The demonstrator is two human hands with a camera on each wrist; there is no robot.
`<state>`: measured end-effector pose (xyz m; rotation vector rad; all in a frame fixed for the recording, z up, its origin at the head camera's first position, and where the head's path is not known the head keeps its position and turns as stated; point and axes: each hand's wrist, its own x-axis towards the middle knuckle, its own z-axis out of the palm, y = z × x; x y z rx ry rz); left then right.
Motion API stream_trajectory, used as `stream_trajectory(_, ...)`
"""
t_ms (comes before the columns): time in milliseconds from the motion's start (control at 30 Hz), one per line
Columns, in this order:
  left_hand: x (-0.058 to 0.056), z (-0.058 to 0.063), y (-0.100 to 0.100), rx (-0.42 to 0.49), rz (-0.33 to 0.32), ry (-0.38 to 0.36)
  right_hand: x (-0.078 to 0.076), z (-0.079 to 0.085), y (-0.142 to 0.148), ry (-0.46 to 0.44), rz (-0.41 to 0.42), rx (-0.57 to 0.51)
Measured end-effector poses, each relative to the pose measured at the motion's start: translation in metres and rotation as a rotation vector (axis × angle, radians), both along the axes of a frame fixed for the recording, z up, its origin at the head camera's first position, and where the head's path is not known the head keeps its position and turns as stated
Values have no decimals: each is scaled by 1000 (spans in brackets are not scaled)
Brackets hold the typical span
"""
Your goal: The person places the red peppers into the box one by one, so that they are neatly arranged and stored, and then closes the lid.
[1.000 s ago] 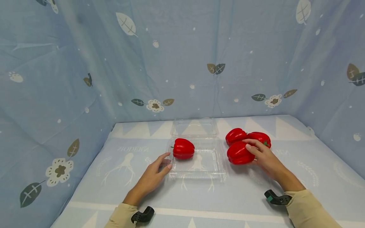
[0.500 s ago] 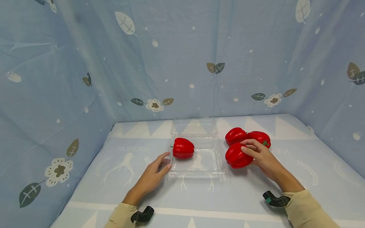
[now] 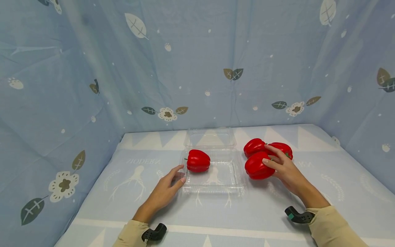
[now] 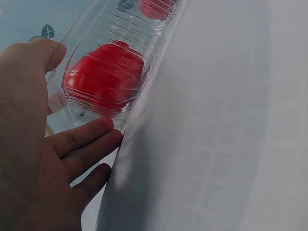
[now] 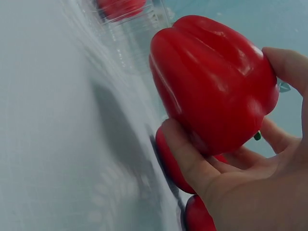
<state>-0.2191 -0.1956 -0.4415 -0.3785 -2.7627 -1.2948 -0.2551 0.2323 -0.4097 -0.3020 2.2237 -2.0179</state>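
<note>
My right hand (image 3: 287, 171) grips a glossy red bell pepper (image 3: 259, 166), thumb and fingers spread around its stem end. In the right wrist view this bell pepper (image 5: 211, 82) hangs over the table, its shadow apart from it. Two more red bell peppers, one on the left (image 3: 254, 147) and one on the right (image 3: 283, 149), lie just behind it. A clear plastic clamshell box (image 3: 228, 171) stands with its lid folded back. One bell pepper (image 3: 198, 161) lies in its left half. My left hand (image 3: 165, 188) touches the box's left side with fairly straight fingers.
The clear lid (image 3: 211, 138) lies flat behind the box, toward the back curtain. Patterned blue curtains (image 3: 197, 68) close in the back and both sides. A pale printed cloth (image 3: 197, 219) covers the table.
The gripped bell pepper dipped slightly toward me and left, then rose back a little, turning slightly in my right hand. My left hand, the box and the other peppers stay put.
</note>
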Motion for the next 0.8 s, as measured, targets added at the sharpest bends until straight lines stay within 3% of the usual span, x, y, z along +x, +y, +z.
stream_trajectory(433,0,1,0,-7,5,-1,0,-1,1,-48,-36,6)
stream_trajectory(800,-1,-1,-1,1,1,-2,0,-3,1,-32,15,-69)
